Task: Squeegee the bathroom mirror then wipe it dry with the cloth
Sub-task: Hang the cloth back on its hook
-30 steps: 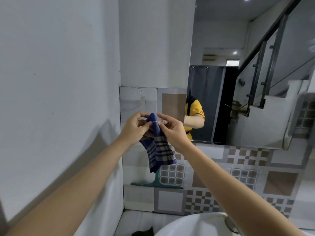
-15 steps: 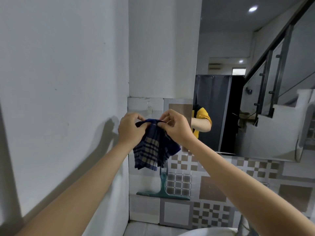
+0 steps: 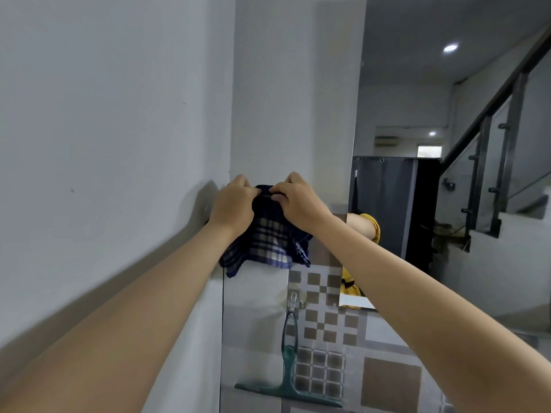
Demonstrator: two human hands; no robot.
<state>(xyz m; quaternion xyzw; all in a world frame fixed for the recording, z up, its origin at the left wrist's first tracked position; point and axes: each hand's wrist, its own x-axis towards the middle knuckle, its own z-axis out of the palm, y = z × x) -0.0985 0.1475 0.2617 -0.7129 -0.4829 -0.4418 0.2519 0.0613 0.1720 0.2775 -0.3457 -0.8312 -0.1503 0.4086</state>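
Note:
A dark blue plaid cloth hangs bunched in front of the wall corner. My left hand and my right hand both pinch its top edge, close together, with the rest of the cloth draping below them. The mirror fills the right side and reflects a staircase, a dark curtain and a yellow sleeve. A green squeegee hangs by its black loop from a clear wall hook on the tiles, below my hands and left of the mirror's lower corner.
A plain grey wall runs close along the left. Patterned brown and grey tiles cover the wall below the mirror.
Both hands have lifted the cloth higher up the wall and bunched its top edge tighter. The view has tilted up, so the hook and the whole squeegee now show below the cloth.

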